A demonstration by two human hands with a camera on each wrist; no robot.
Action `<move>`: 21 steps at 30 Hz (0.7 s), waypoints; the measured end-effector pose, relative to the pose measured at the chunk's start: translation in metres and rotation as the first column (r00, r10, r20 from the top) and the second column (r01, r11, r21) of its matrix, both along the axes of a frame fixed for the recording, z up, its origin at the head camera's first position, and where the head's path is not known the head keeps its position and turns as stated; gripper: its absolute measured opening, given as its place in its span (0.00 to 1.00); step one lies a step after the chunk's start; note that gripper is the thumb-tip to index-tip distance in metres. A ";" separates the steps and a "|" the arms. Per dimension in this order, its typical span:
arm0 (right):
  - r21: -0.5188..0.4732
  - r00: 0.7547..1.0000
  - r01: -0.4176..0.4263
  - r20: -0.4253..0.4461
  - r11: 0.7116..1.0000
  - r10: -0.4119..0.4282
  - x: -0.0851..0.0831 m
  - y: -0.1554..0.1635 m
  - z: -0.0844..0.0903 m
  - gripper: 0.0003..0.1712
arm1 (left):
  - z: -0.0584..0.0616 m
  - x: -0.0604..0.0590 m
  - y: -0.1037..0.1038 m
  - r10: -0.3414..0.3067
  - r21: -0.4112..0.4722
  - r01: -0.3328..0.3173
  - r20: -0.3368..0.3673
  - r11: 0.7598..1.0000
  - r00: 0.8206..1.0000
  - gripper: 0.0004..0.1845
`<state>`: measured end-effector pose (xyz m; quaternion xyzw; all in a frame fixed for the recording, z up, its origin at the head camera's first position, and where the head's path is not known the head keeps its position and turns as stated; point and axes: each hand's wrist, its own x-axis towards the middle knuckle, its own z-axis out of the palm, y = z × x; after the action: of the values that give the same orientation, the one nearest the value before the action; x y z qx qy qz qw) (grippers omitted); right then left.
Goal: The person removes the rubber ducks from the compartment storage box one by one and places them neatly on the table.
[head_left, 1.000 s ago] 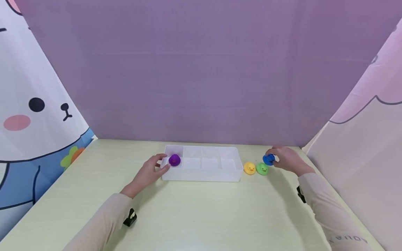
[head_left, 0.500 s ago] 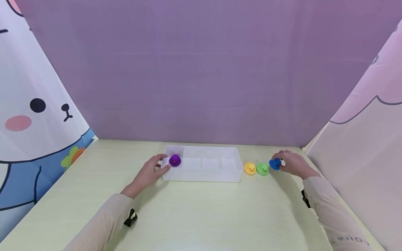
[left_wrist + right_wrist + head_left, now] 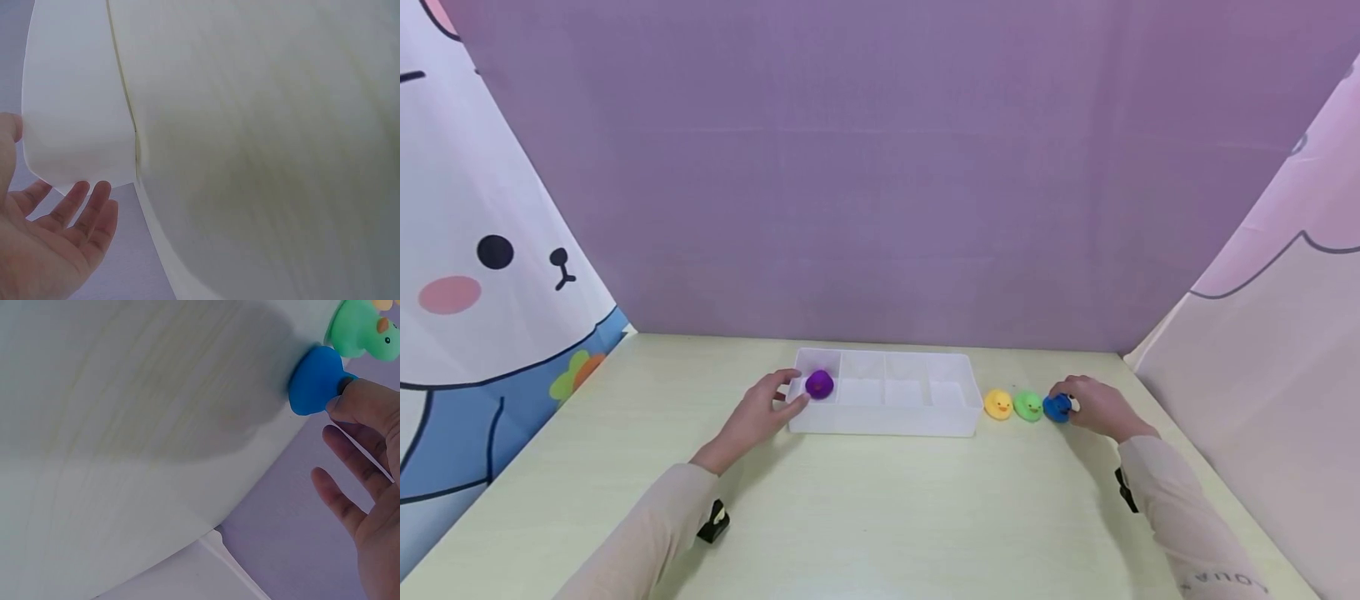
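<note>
A white tray (image 3: 887,427) with several compartments lies on the pale table (image 3: 880,517). In its leftmost compartment sits a purple duck (image 3: 819,384). My left hand (image 3: 767,408) rests against the tray's left end with relaxed fingers; in the left wrist view the hand (image 3: 56,244) lies open beside the tray wall (image 3: 75,125). Right of the tray stand a yellow duck (image 3: 997,404), a green duck (image 3: 1027,405) and a blue duck (image 3: 1056,407) in a row. My right hand (image 3: 1093,407) pinches the blue duck (image 3: 315,378), which sits on the table beside the green duck (image 3: 362,328).
A purple backdrop rises behind the table's far edge. Cartoon-print curtains close in the left and right sides. Bare tabletop stretches in front of the tray towards me.
My right hand has brought the blue duck down and to the right, from above the table to the surface next to the green duck. The left hand has stayed at the tray.
</note>
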<state>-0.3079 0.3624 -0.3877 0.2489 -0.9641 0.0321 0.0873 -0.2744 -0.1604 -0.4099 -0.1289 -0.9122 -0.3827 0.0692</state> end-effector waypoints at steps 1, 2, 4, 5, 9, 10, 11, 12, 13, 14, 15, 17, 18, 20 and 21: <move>-0.002 1.000 0.001 0.001 1.000 -0.001 0.000 0.000 0.000 0.19 | 0.000 0.000 0.000 0.000 0.001 0.000 0.002 1.000 1.000 0.29; -0.004 1.000 0.005 0.001 1.000 -0.005 0.000 0.000 0.000 0.19 | 0.000 0.000 0.000 0.001 0.001 -0.001 0.003 1.000 1.000 0.29; -0.009 1.000 0.003 0.001 1.000 -0.003 0.000 -0.001 0.000 0.19 | 0.000 0.000 0.000 0.002 0.002 -0.002 0.005 1.000 1.000 0.29; -0.011 1.000 0.003 0.001 1.000 -0.003 0.000 -0.001 -0.001 0.19 | 0.000 0.000 0.000 0.004 0.001 -0.004 0.005 1.000 1.000 0.29; -0.018 1.000 0.008 0.009 1.000 -0.008 0.000 0.000 -0.002 0.19 | 0.000 0.000 0.000 0.004 0.002 -0.004 0.005 1.000 1.000 0.29; -0.020 1.000 0.010 0.013 1.000 -0.009 0.000 0.001 -0.002 0.19 | 0.000 0.000 0.000 0.003 0.002 -0.003 0.004 1.000 1.000 0.29; -0.023 1.000 0.013 0.016 1.000 -0.012 0.000 0.001 -0.002 0.19 | 0.000 0.000 0.000 0.002 0.002 -0.002 0.004 1.000 1.000 0.29; -0.025 1.000 0.014 0.020 1.000 -0.014 0.000 0.001 -0.002 0.19 | 0.000 0.000 0.000 0.001 0.003 -0.001 0.005 1.000 1.000 0.29; -0.026 1.000 0.016 0.023 1.000 -0.015 0.000 0.001 -0.002 0.19 | -0.001 0.000 0.000 0.002 0.002 -0.002 0.004 1.000 1.000 0.29; -0.026 1.000 0.016 0.024 1.000 -0.016 0.000 0.001 -0.002 0.19 | -0.001 0.000 0.000 0.001 0.002 -0.001 0.005 1.000 1.000 0.29; -0.025 1.000 0.015 0.025 1.000 -0.014 0.000 0.001 -0.002 0.19 | -0.001 0.000 0.000 0.001 0.003 -0.001 0.006 1.000 1.000 0.29; -0.022 1.000 0.013 0.025 1.000 -0.012 0.001 0.001 0.000 0.19 | -0.001 0.000 0.000 0.001 0.003 -0.001 0.006 1.000 1.000 0.30; -0.021 1.000 0.011 0.024 1.000 -0.011 0.002 0.000 0.001 0.19 | -0.001 0.000 0.000 0.002 0.002 -0.002 0.006 1.000 1.000 0.30; -0.019 1.000 0.009 0.025 1.000 -0.009 0.003 -0.001 0.003 0.18 | -0.001 0.000 0.000 0.002 0.002 -0.002 0.008 1.000 1.000 0.30; -0.019 1.000 0.008 0.026 1.000 -0.008 0.003 -0.001 0.005 0.18 | 0.000 0.000 0.000 0.002 0.001 -0.002 0.009 1.000 1.000 0.30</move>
<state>-0.3044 0.3613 -0.3830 0.2439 -0.9657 0.0441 0.0774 -0.2745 -0.1603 -0.4104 -0.1263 -0.9124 -0.3837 0.0657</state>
